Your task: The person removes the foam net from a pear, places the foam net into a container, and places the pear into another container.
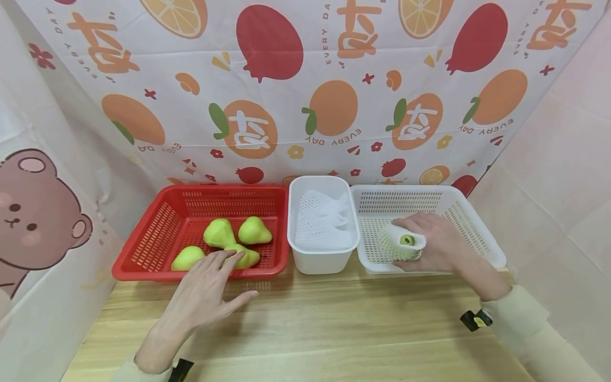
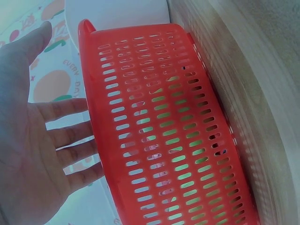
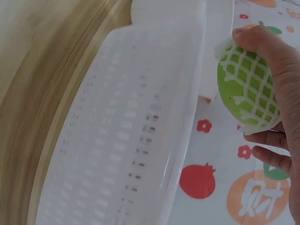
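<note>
My right hand (image 1: 431, 241) grips a green pear in a white foam net sleeve (image 3: 248, 89), thumb on one side and fingers on the other. It holds the pear over the white basket (image 1: 482, 244), the sleeve's open end facing up. In the head view, my left hand (image 1: 205, 292) reaches over the front rim of the red basket (image 1: 143, 276), thumb spread wide and fingers extended. Several bare green pears (image 1: 254, 231) lie in that basket, one of them just beyond my left fingertips. Whether the fingertips touch it cannot be told.
Between the two baskets stands a white tub (image 1: 322, 260) with several foam net sleeves (image 1: 320, 223) in it. All three containers stand in a row on a wooden table (image 1: 310, 329). Behind them hangs a fruit-print curtain (image 1: 296, 132), with pale sheets at both sides.
</note>
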Demonstrator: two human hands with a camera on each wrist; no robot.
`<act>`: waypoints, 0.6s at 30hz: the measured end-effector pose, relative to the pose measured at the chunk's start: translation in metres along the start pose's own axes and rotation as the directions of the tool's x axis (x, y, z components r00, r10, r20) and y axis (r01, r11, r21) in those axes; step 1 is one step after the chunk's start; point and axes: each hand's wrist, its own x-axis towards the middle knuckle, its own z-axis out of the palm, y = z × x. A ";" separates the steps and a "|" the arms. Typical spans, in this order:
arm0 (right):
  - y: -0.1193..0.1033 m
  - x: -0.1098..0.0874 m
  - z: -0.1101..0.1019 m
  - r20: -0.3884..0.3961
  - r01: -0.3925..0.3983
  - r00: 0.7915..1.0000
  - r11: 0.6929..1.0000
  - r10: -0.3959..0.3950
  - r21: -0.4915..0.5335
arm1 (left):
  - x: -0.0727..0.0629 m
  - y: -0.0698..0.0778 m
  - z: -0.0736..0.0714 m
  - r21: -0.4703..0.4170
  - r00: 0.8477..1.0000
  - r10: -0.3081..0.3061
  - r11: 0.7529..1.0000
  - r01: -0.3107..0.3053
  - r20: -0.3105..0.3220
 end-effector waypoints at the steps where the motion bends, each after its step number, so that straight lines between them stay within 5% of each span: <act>1: -0.002 0.000 0.000 -0.004 -0.003 1.000 1.000 0.003 0.008 | 0.000 0.000 0.000 0.000 1.000 0.001 1.000 -0.001 -0.002; 18: -0.053 0.005 0.017 -0.087 0.096 0.993 0.984 -0.083 0.152 | 0.002 0.005 0.001 0.016 0.999 0.029 0.999 -0.029 -0.012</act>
